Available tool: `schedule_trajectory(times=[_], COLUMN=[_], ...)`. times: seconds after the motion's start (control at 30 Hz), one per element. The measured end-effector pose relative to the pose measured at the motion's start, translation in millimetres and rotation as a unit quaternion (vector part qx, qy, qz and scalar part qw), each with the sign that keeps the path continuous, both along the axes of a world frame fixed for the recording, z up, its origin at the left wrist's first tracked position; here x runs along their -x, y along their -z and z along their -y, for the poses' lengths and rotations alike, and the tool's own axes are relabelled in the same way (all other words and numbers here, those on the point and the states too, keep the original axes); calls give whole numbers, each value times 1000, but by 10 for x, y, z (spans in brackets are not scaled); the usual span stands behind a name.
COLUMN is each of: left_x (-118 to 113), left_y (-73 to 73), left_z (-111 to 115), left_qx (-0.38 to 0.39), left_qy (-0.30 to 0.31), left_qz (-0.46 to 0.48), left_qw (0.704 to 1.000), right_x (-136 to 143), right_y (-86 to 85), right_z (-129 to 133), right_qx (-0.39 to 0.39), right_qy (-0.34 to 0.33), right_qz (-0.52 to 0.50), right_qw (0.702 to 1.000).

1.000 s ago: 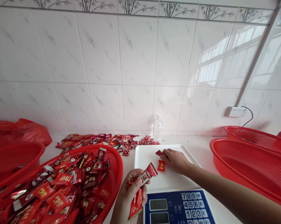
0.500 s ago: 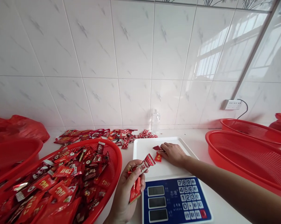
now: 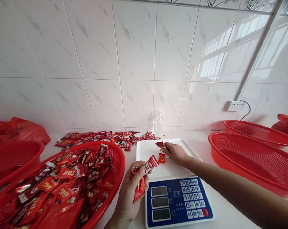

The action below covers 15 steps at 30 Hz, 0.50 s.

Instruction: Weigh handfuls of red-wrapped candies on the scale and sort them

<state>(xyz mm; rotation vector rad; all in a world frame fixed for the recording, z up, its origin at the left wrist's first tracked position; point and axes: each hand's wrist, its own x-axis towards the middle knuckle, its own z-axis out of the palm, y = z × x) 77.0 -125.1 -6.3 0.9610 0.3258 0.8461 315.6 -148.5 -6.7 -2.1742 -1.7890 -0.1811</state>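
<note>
My left hand [image 3: 132, 186] is closed around several red wrapped candies [image 3: 139, 190], held in front of the scale's near left corner. Over the white weighing tray [image 3: 146, 149], my right hand [image 3: 176, 153] pinches a dark red wrapped candy [image 3: 160, 144] at its left end. One small red packet [image 3: 162, 158] with gold writing lies on the tray just left of that hand. The blue keypad panel [image 3: 178, 202] of the scale faces me, its three displays showing no readable digits.
A red basket [image 3: 120, 159] heaped with wrapped candies stands at the left, another red basket [image 3: 3, 149] beyond it. More candies [image 3: 128, 145] and a clear bottle [image 3: 158, 122] are by the wall. Two red baskets [image 3: 254, 159] stand at the right, below a power socket [image 3: 235, 106].
My right hand has lifted slightly off the tray with the dark red candy, leaving the small packet uncovered. The left hand has barely moved.
</note>
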Motion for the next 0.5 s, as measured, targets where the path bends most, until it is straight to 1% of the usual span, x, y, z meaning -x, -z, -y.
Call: schedule_trajectory(times=[0.17,0.23,0.33,0.5], left_x=[-5,-7,-10,-23], left_y=[19,28,13,-70], left_z=[-5,-12,-8,33], left_qx=[0,1,4,14], left_qy=[-5,-12,-23,-57], left_qz=[-8,-15,-20,-35], left_qw=[1000,1000,1000,998], right_x=[162,211,246,227], right_y=[-43,-39,-30,-40], right_z=[-46,-61,-76,-82], right_qx=[14,22,22,12], right_qy=[-103,-128,-129,-107], right_qz=[11,23,39,56], right_qw=[995,991,991,993])
